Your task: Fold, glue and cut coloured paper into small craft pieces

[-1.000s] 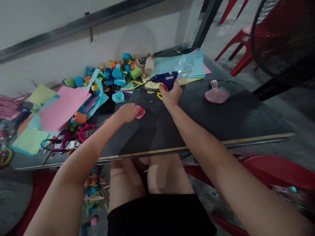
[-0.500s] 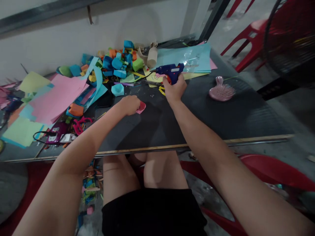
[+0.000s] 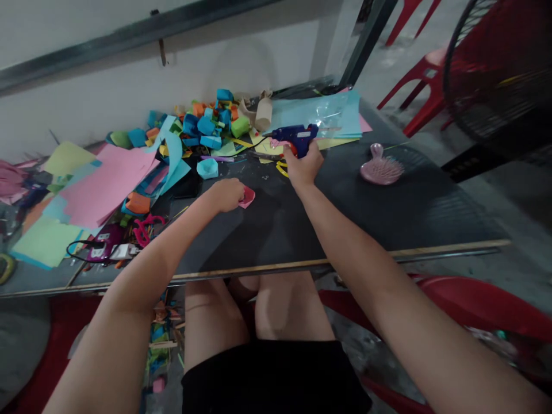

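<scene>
My left hand (image 3: 229, 194) is closed on a small pink folded-paper piece (image 3: 247, 198) at the middle of the dark table (image 3: 276, 230); its fingertips are partly hidden. In my right hand (image 3: 307, 165) is a dark blue glue gun (image 3: 297, 137), gripped by its handle with the nozzle pointing left. Just beyond the left hand sits a light blue paper cup shape (image 3: 207, 168). Yellow-handled scissors (image 3: 282, 168), only partly visible, lie beside the right hand.
Folded paper pieces (image 3: 207, 126) pile up at the back near a cardboard tube (image 3: 263, 113). Pink sheets (image 3: 107, 184) spread on the left, above pink-handled scissors (image 3: 144, 230). A pink hairbrush (image 3: 382, 169) lies right; a fan (image 3: 495, 80) stands beyond the table's end.
The camera view has shifted slightly, so the table and everything on it sit lower in the picture. Both hands keep their holds, with little movement relative to the table.
</scene>
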A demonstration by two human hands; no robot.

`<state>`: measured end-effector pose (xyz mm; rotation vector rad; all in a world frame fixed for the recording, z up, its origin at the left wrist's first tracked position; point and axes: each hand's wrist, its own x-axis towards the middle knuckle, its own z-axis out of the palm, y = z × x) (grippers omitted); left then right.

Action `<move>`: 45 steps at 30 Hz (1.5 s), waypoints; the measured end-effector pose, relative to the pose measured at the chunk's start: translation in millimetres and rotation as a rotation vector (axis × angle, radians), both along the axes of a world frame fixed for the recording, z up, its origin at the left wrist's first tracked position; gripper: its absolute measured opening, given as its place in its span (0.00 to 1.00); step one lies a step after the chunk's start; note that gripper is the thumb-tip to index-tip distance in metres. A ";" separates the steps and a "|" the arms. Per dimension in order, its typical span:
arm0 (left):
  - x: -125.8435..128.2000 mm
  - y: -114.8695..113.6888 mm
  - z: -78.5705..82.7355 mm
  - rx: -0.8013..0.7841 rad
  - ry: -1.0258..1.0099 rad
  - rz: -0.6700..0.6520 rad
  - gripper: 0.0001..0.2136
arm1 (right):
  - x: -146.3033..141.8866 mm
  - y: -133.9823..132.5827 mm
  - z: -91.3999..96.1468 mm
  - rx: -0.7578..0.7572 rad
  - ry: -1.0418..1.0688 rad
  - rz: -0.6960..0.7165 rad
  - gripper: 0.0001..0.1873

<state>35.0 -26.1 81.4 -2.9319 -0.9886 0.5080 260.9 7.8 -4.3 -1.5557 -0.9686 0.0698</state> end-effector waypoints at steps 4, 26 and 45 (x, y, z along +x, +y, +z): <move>-20.5 2.4 -13.6 -0.015 -0.182 -0.016 0.19 | -2.5 -5.9 5.6 0.007 0.041 0.029 0.17; -59.6 37.2 -19.4 0.281 -0.977 0.551 0.20 | -3.9 -8.1 7.2 0.034 0.026 0.056 0.17; -77.6 35.9 -43.2 0.256 -1.078 0.387 0.12 | -2.5 -0.8 -1.0 0.072 -0.070 0.101 0.17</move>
